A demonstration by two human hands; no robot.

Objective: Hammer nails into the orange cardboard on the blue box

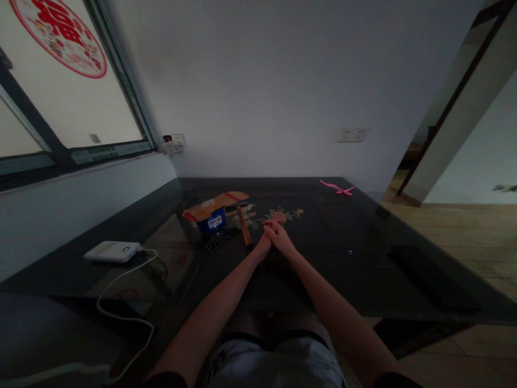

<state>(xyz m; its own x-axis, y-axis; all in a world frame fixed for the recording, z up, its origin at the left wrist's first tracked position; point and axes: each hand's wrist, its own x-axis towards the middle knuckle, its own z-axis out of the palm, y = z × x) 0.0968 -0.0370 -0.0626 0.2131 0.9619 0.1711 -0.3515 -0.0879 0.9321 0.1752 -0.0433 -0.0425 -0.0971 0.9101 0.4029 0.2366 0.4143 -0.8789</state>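
Observation:
My left hand (pixel 264 243) and my right hand (pixel 283 241) rest together on the dark table, fingers folded against each other. Both look closed, and no object shows between them. Just left of them lies a brown wooden handle (pixel 244 229), pointing away from me; what is at its far end is hard to make out. Beyond the handle, to the left, sits a small blue box (pixel 212 221) with a white label. Several thin dark pieces like nails (pixel 216 242) are scattered in front of it.
A torn piece of orange-brown cardboard (pixel 214 203) lies against the blue box. At left is a white power bank (pixel 113 251) with a white cable (pixel 121 276) hanging over the edge. A pink ribbon-like item (pixel 338 188) lies far right; a black flat object (pixel 432 277) lies nearer.

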